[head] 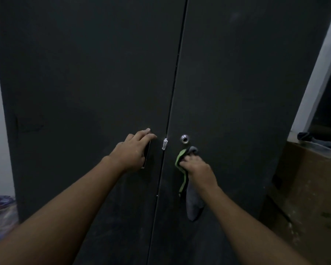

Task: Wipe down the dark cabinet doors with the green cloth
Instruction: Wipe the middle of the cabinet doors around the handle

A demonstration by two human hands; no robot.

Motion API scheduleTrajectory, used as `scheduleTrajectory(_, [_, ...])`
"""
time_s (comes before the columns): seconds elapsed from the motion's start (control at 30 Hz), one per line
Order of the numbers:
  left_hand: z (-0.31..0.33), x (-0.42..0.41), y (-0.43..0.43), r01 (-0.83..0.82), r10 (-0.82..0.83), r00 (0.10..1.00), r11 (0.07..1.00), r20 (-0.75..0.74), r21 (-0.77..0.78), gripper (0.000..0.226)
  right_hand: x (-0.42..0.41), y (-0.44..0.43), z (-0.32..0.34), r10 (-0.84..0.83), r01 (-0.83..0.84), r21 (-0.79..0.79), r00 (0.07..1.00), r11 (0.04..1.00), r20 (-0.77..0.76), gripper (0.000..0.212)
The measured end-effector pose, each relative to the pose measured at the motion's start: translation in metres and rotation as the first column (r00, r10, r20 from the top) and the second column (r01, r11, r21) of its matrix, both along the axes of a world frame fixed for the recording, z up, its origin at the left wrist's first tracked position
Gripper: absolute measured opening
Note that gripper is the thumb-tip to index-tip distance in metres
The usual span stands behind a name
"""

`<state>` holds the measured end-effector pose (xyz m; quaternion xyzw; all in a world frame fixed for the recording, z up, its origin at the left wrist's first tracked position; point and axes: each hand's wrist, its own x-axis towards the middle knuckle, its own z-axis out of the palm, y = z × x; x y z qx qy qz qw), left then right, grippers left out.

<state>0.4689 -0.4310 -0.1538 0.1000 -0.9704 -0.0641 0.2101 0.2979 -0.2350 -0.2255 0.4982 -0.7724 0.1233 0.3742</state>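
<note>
Dark grey, almost black, the two cabinet doors fill the view: the left door (84, 83) and the right door (237, 83) are closed and meet at a thin vertical seam. The left hand (131, 150) holds the slim vertical door handle (147, 155) on the left door, fingers bent over its upper end, just beside the seam. The right hand (198, 168) grips the green cloth (192, 199) in curled fingers against the right door, just below a round silver lock (185, 139). The cloth's bright green edge shows at the thumb side, and its grey part hangs down past the wrist. A small white scrap (164, 144) sits on the seam between the hands. A cardboard box (310, 188) stands to the right of the cabinet, and a patterned fabric (0, 213) lies at lower left.
</note>
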Motion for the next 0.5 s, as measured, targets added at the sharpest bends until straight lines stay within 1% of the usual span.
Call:
scheduleTrajectory(0.07, [0.002, 0.001, 0.002, -0.008, 0.008, 1.0, 1.0, 0.009, -0.014, 0.071, 0.006, -0.003, 0.005, 0.05, -0.033, 0.118, 0.989, 0.992, -0.14, 0.031])
scheduleTrajectory(0.13, [0.002, 0.002, 0.002, -0.023, 0.024, 1.0, 0.999, 0.012, -0.04, 0.075, 0.005, -0.012, 0.021, 0.125, -0.077, 0.177, 0.951, 0.981, -0.283, 0.03])
scheduleTrajectory(0.17, [0.001, 0.001, 0.001, -0.032, 0.033, 0.999, 0.998, 0.01, -0.056, 0.078, 0.003, -0.019, 0.034, 0.151, -0.094, 0.178, 0.927, 0.98, -0.343, 0.029])
scheduleTrajectory(0.23, [0.0, 0.001, 0.001, -0.05, 0.05, 0.999, 0.995, 0.004, -0.088, 0.08, 0.003, -0.034, 0.066, 0.148, -0.108, 0.119, 0.901, 0.987, -0.408, 0.033])
scheduleTrajectory(0.3, [0.0, 0.0, 0.001, -0.062, 0.062, 0.998, 0.993, 0.001, -0.099, 0.078, 0.006, -0.043, 0.098, 0.09, -0.069, 0.066, 0.904, 0.995, -0.418, 0.038])
scheduleTrajectory(0.37, [0.001, 0.0, 0.001, -0.066, 0.066, 0.998, 0.993, 0.0, -0.098, 0.077, 0.011, -0.046, 0.112, 0.042, -0.021, 0.055, 0.916, 0.998, -0.399, 0.035])
scheduleTrajectory(0.43, [0.001, 0.0, 0.001, -0.059, 0.06, 0.998, 0.994, -0.002, -0.087, 0.077, 0.01, -0.044, 0.101, 0.047, -0.036, 0.038, 0.927, 0.999, -0.373, 0.036])
scheduleTrajectory(0.5, [0.0, 0.0, 0.001, -0.047, 0.047, 0.999, 0.997, 0.001, -0.068, 0.076, 0.006, -0.038, 0.074, 0.073, -0.057, 0.057, 0.94, 0.997, -0.333, 0.038])
